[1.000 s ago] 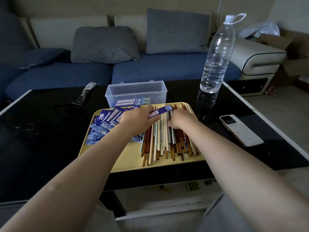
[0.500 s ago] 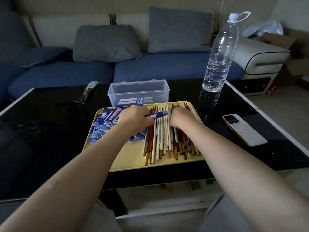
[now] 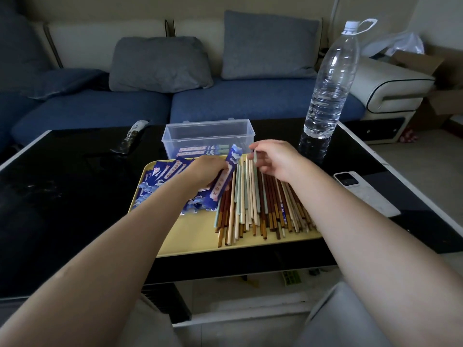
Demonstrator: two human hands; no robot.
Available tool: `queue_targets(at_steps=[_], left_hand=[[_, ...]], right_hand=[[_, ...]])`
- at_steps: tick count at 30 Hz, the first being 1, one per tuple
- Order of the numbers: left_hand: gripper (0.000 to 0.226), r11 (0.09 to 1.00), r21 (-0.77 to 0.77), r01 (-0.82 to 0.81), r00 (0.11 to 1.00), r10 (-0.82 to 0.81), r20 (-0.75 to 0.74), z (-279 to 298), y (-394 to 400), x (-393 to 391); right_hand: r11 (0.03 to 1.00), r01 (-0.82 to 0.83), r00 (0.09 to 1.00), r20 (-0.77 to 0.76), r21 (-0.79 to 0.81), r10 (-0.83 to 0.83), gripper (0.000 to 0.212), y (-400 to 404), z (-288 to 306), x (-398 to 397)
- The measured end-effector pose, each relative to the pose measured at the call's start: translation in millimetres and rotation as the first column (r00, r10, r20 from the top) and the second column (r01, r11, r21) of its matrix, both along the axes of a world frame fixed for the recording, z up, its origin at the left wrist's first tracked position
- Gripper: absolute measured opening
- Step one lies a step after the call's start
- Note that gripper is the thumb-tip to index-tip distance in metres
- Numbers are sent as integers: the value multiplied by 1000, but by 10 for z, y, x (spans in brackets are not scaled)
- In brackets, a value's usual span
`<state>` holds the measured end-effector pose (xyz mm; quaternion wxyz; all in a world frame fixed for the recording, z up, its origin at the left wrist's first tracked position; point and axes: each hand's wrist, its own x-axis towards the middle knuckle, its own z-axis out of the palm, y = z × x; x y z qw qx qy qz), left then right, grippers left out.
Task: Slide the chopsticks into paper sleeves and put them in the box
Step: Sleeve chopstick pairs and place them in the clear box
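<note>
Your left hand (image 3: 208,171) holds 1 blue paper sleeve (image 3: 225,176) by its middle, thumb and fingers curled round it, the open end tilted up toward your right hand (image 3: 273,159). That hand hovers over the far tips of the loose chopsticks (image 3: 260,204); its thumb and forefinger seem to pinch the tip of a pale green chopstick (image 3: 255,156), though the contact is too small to confirm. The remaining chopsticks lie side by side on the yellow tray (image 3: 195,234), under and nearer to you than your right hand. Spare sleeves (image 3: 160,179) fan out below and left of your left hand. The clear box (image 3: 208,136), just beyond both hands, already contains a few sleeved pairs.

Handling, as judged: the sleeve is thin, light and limp, so a hard squeeze will likely flatten its mouth; grip it at the edges, slightly behind the opening. The chopsticks are stiff, light and smooth, probably slippery and prone to rolling; take 2 together near the thick end and feed the narrow tips in first.
</note>
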<state>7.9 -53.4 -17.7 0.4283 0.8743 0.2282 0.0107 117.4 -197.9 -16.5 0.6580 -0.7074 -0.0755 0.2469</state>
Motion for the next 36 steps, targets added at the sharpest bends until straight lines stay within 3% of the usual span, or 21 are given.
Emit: queue_targets(at_steps=[2,4,7,10,15,18,20,23,25,29,32,34,36], left_hand=[[23,940,-327,-101,995,100,-20,24,-17,-16],[25,885,-446,-135,991,125,-51,26,-1,-24],[20,928,-343,-144,988,114,-107,42,-5,-40],[18,993,-91,-80,989,68,-129,71,-37,-43],[21,962,239,130,985,-99,-140,61,-50,-46],[22,977,183,113,991,-98,-87,37,-42,-45],[24,989,124,81,996,-76,-43,42,-56,-45],[23,1000,4,29,999,-29,16,58,-83,-42],[21,999,-40,1,1000,0,23,61,-86,-43],[19,997,-71,-38,999,38,-10,44,-50,-46],[20,995,-87,-44,999,42,-23,44,-48,-44],[22,999,-14,-48,998,47,-34,50,-61,-34],[23,998,12,-65,998,65,-26,33,-53,-10]], right_hand=[[991,-42,998,-34,124,46,19,-30,21,5],[986,-44,999,-1,160,44,14,-42,22,25],[986,95,992,67,138,-105,12,-26,21,73],[958,228,964,98,173,-247,24,-10,60,116],[957,236,961,103,168,-255,29,-22,89,110],[977,176,975,116,124,-190,28,-21,57,83],[997,39,990,133,63,-47,28,-28,39,64],[950,-205,955,162,-237,247,37,-34,73,-4],[907,-172,941,209,-384,267,45,-18,112,-39],[962,40,934,352,-270,60,47,-35,109,39],[960,-95,921,342,-263,185,44,-34,57,57],[936,-222,903,304,-272,303,39,-18,39,25],[932,-235,907,282,-275,312,43,9,32,13]])
